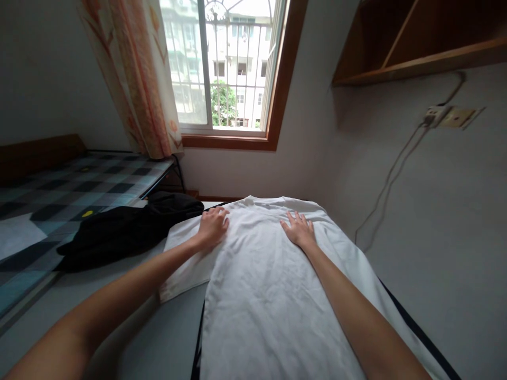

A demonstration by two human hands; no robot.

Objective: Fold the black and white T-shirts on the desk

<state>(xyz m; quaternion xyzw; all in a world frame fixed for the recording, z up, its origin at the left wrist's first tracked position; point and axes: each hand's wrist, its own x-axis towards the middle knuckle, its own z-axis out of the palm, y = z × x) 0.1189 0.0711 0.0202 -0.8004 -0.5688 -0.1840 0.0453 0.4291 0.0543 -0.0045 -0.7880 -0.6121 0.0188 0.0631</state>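
A white shirt (265,274) lies spread out with its collar at the far end, nearest the window, and wrinkles across its body. My left hand (214,226) rests on the shirt's upper left part, near where the left sleeve joins, its fingers slightly bent and apart. On the upper right part, my right hand (300,230) lies flat with the fingers spread. Neither hand grips the cloth. The left sleeve extends toward the left over a grey surface (158,338).
Black clothing (122,232) lies left of the shirt, beside a checked bed surface (119,177) with white paper (19,235). A curtain (138,79) hangs by the barred window (237,68). Cables (390,182) run down the right wall below a wooden shelf (420,63).
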